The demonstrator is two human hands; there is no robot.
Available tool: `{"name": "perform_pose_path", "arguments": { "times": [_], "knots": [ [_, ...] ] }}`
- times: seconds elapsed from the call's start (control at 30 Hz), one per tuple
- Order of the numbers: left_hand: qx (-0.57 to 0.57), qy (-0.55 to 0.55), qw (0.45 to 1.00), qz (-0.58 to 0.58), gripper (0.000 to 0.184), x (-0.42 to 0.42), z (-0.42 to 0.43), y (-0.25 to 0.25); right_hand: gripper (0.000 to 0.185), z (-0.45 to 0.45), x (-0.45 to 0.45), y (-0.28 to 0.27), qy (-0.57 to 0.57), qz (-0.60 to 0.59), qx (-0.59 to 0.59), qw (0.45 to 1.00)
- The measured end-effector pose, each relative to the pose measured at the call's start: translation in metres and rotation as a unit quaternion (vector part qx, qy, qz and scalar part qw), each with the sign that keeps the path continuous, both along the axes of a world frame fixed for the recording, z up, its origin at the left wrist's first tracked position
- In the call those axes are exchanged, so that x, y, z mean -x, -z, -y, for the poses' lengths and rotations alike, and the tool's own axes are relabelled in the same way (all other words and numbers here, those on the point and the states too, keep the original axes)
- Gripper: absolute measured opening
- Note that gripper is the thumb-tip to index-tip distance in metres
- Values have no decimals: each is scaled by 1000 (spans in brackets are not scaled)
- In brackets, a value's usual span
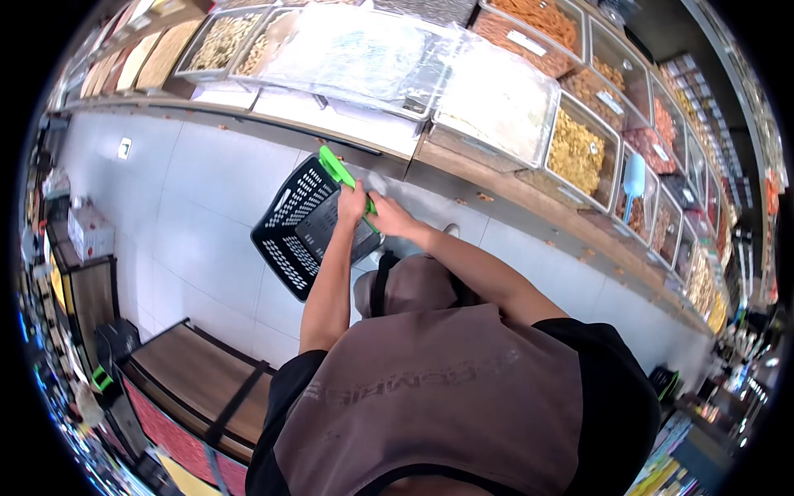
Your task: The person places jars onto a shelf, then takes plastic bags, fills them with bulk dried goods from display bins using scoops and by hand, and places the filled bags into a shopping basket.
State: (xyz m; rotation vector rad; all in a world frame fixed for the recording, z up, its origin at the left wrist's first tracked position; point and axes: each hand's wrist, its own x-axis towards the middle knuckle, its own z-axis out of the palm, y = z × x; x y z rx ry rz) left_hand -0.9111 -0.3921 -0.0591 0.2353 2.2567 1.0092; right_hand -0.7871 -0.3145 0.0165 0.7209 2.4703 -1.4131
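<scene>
A black perforated shopping basket (281, 236) hangs in front of me, tilted and seen partly from above. Its bright green handle (332, 165) slants down to the right. My left hand (351, 203) is closed around this handle near its middle. Close beside it, my right hand (389, 217) is closed on the handle's lower end, its fingers partly hidden. Inside the basket I see only its dark grey floor and walls, partly covered by my left forearm.
Ahead runs a wooden counter (451, 161) with clear bins of dried foods. A blue scoop (633, 178) stands in one bin. At lower left is a wooden-topped display (190, 364); a white box (89, 233) rests farther left. Pale tiles (198, 198) form the floor.
</scene>
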Motion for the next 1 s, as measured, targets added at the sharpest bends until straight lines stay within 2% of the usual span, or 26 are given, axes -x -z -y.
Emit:
{"name": "perform_pose_path", "arguments": {
  "times": [0.07,0.1,0.17,0.23,0.3,0.33,0.53,0.67,0.73,0.77,0.83,0.87,0.9,0.93,0.97,1.0],
  "knots": [
    [2,54,997,-63,59,14,-7,13,35,-9,10,-1,14,-23,-64,998],
    [-23,35,998,-50,56,24,-11,33,35,-15,13,-2,32,-23,-66,997],
    [-21,45,996,76,52,47,-25,32,32,-24,11,-16,43,-17,-58,997],
    [-85,-15,983,164,46,46,-36,-2,29,-31,-4,-4,75,-37,-69,994],
    [-137,-58,969,198,38,61,-46,5,32,-34,-27,-6,110,-74,-52,990],
    [-129,-66,970,195,37,65,-52,0,35,-40,-41,-5,100,-34,-29,994],
    [-130,-130,971,153,43,75,-81,-8,36,-112,-131,33,24,-48,-4,999],
    [-119,-170,967,145,45,88,-91,1,30,-184,-179,-25,75,-24,-8,997],
    [-129,-197,959,158,45,103,-86,26,26,-212,-205,-39,140,-77,30,987],
    [-122,-226,957,137,51,96,-88,22,26,-223,-220,-45,143,-77,29,986],
    [-33,-197,975,-101,57,92,-90,36,23,-236,-250,-54,228,-128,48,964],
    [-13,-194,960,-200,58,70,-100,14,19,-239,-264,-50,243,-161,25,956],
    [7,-189,935,-299,60,36,-115,-29,19,-242,-278,-50,246,-160,27,956],
    [4,-153,946,-284,57,2,-129,-71,18,-242,-291,-50,288,-169,34,942],
    [-36,-123,949,-287,50,-15,-138,-83,17,-245,-299,-49,328,-180,42,927],
    [-109,-96,963,-229,45,-34,-147,-93,17,-247,-307,-42,356,-173,52,917]
  ]
}}
